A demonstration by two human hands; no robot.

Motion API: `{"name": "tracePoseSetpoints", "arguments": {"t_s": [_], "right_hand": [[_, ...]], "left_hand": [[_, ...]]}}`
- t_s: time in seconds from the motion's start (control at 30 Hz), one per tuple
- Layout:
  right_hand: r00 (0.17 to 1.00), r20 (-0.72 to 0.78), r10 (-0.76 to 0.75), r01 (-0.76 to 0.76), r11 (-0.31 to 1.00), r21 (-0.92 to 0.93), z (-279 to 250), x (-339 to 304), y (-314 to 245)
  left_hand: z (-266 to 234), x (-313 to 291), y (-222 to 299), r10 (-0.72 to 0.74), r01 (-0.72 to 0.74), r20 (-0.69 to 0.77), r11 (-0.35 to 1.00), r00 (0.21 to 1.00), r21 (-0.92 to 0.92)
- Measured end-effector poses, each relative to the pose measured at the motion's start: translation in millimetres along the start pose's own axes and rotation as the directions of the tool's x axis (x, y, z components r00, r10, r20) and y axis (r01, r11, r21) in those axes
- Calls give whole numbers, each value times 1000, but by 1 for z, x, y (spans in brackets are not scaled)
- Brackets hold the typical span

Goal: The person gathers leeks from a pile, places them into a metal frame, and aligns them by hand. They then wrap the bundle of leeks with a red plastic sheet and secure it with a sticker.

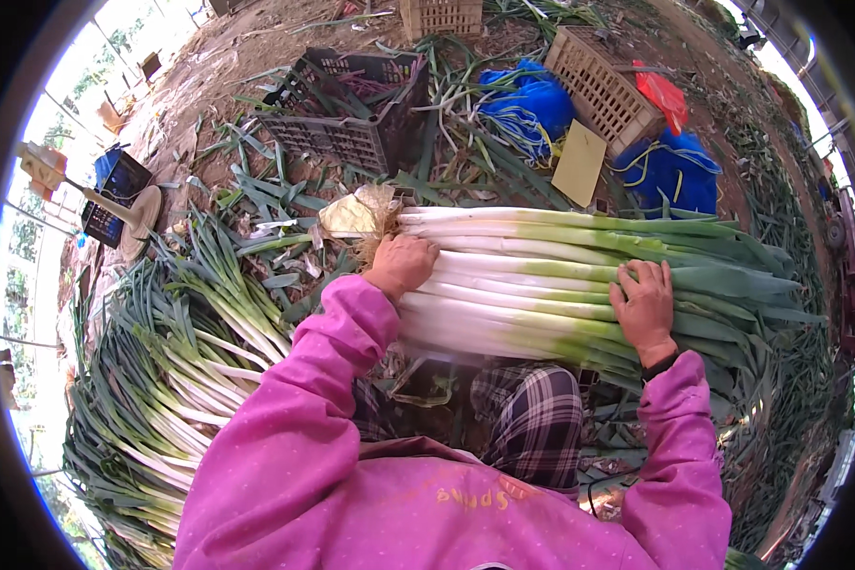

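Leeks (pixel 532 271) partly covered | left hand (pixel 404 264) at roots (pixel 387 207), grip unclear | right hand (pixel 644 302) spread atop

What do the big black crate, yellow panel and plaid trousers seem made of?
Black crate: probably matte plastic, with moulded-looking slotted walls. Yellow panel: flat, dull, straight-edged, perhaps cardboard or wood. Plaid trousers: matte cloth with soft curves; fibre unclear.

A black openwork crate (pixel 321 140) sat on the dirt floor (pixel 226 71). To its right, a blue bundle (pixel 534 103) lay beside a tan crate (pixel 602 87), near a red bag (pixel 661 95) and a yellowish board (pixel 579 163).
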State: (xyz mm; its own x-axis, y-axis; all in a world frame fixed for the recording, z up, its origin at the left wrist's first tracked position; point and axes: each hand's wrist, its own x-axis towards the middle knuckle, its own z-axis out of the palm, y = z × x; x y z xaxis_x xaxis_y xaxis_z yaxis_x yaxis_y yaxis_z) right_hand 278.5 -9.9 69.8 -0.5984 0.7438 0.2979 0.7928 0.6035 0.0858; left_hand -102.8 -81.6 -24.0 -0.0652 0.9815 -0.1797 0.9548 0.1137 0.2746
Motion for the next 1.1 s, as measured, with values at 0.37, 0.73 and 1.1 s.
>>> {"name": "tracePoseSetpoints", "arguments": {"t_s": [0.37, 0.73, 1.1], "right_hand": [[994, 106, -7, 10, 1000, -23, 3, 10, -1], [997, 74, 23, -23, 1000, -5, 5, 3, -1], [998, 55, 20, -19, 999, -28, 2, 2, -1]], "left_hand": [[37, 6, -13, 5, -12, -413, 1000, 911, -14], [10, 19, -6, -19, 10, -55, 987, 998, -160], [25, 29, -32, 52, -45, 16, 958, 999, -282]]}}
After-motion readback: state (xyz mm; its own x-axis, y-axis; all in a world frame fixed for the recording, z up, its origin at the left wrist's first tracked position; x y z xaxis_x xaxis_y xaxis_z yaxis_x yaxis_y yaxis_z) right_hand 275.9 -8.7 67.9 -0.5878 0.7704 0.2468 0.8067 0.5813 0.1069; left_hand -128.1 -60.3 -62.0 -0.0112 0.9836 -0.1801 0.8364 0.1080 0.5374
